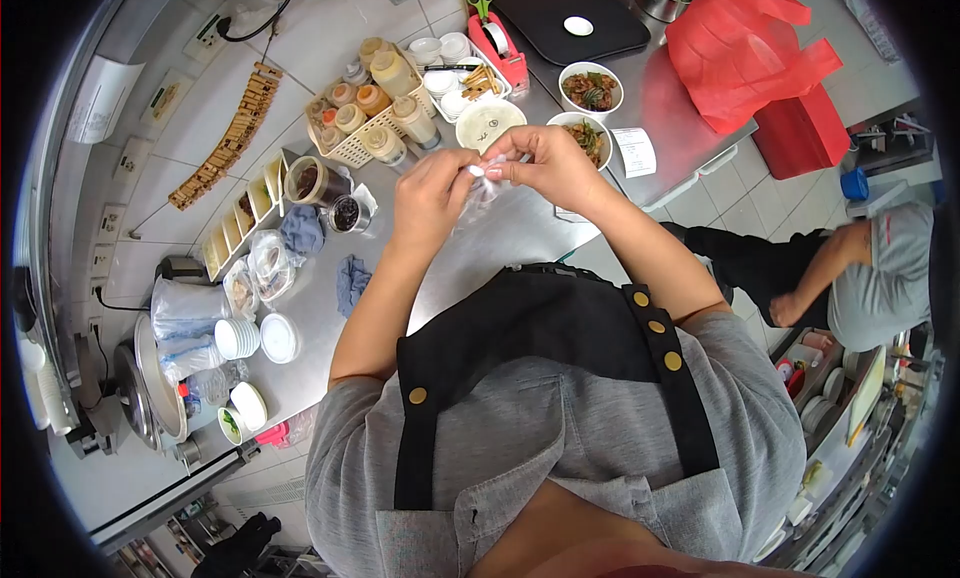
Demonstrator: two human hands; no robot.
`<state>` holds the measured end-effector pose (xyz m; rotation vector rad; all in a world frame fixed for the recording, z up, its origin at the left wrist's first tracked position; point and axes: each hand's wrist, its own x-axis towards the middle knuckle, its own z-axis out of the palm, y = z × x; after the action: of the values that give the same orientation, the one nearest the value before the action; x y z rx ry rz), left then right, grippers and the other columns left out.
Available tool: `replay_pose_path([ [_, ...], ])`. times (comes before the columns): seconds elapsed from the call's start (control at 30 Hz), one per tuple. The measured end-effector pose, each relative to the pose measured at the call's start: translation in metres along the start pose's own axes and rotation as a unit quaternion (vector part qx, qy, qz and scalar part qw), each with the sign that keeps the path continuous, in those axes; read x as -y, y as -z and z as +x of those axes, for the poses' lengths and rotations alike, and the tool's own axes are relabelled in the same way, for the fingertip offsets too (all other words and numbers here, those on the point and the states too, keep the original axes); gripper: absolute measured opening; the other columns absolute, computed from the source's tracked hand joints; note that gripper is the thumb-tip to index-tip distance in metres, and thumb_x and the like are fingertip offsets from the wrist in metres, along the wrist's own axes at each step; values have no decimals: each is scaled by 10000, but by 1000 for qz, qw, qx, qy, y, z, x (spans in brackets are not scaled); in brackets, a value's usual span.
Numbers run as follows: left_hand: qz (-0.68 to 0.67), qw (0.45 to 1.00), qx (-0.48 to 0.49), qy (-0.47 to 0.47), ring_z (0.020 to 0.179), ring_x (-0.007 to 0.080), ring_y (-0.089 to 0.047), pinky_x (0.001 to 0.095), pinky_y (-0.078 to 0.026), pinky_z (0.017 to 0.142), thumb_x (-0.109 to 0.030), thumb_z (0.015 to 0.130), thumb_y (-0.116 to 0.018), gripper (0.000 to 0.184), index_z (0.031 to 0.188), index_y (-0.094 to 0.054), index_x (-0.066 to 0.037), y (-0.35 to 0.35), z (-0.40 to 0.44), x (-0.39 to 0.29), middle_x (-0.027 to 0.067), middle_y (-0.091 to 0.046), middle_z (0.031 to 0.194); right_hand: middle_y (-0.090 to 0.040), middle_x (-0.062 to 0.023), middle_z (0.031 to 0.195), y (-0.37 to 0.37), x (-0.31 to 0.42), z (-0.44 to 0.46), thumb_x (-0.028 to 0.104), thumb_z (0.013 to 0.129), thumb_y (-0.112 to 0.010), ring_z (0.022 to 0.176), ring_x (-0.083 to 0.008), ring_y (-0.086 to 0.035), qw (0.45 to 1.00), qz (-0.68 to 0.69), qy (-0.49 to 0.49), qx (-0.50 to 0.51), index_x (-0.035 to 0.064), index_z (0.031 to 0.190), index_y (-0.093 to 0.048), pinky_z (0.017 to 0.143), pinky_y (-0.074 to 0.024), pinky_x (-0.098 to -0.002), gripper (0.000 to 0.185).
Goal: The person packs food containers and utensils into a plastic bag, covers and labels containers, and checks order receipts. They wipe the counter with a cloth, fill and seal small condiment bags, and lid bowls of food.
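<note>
My left hand (430, 196) and my right hand (550, 160) meet over the steel counter, fingers pinched together. Between them they grip the gathered top of a small clear plastic bag (480, 192), whose contents I cannot make out. Just beyond the fingertips is a round pale container (491, 124) with dark marks on top. To the right, a white bowl of food (591, 88) stands behind a second bowl of food (584, 134), which my right hand partly hides. A printed receipt (634, 153) lies beside them.
Behind my hands are a basket of sauce bottles (346, 150) and a red tape dispenser (500, 50). A red plastic bag (740, 53) stands at the right. Jars, blue cloths (352, 284) and stacked white lids (237, 339) sit left. Another person (880, 278) is at the right.
</note>
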<state>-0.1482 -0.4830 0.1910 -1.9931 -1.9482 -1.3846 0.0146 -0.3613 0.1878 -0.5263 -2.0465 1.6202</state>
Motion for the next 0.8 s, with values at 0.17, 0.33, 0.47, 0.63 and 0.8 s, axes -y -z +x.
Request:
replay_pose_path([
  [0.17, -129, 991, 27, 37, 958, 274, -719, 331, -566, 805, -11, 810, -745, 180, 964, -652, -28, -10, -17, -2, 149, -725, 1051, -707, -52, 873, -13, -39, -5, 62, 958, -666, 806, -90, -664, 973, 219, -73, -19, -25, 1030, -674, 727, -555, -250, 113],
  [0.33, -83, 980, 34, 179, 937, 312, -702, 366, -547, 809, -36, 867, -686, 164, 1022, -638, -11, -35, -36, 4, 162, -713, 1027, -665, -104, 906, -20, -33, -12, 119, 937, -651, 819, -245, -666, 998, -32, 22, -54, 23, 980, -656, 714, -517, -359, 106],
  [0.47, 14, 991, 24, 134, 1069, 365, -628, 419, -498, 888, -57, 930, -583, 167, 1076, -634, 5, -65, -24, -2, 185, -661, 1131, -617, -157, 963, -10, -36, -3, 102, 930, -579, 955, -381, -588, 972, -170, 158, -43, 35, 994, -583, 849, -477, -432, 93],
  [0.63, -67, 992, -77, 70, 1254, 403, -534, 458, -432, 1030, -131, 969, -548, 230, 1127, -645, 5, -113, 0, 19, 183, -578, 1340, -591, -119, 901, 14, -26, 11, 96, 954, -589, 856, -294, -585, 980, -68, 176, -68, 31, 976, -581, 799, -471, -381, 69],
  [0.8, -108, 994, -7, 29, 1358, 439, -429, 524, -303, 1134, -332, 1038, -474, 416, 1255, -583, 6, -148, 36, 46, 196, -442, 1502, -605, -84, 903, 55, -25, 30, 76, 977, -577, 803, -179, -594, 988, -10, 145, -51, 13, 995, -584, 742, -478, -305, 67],
])
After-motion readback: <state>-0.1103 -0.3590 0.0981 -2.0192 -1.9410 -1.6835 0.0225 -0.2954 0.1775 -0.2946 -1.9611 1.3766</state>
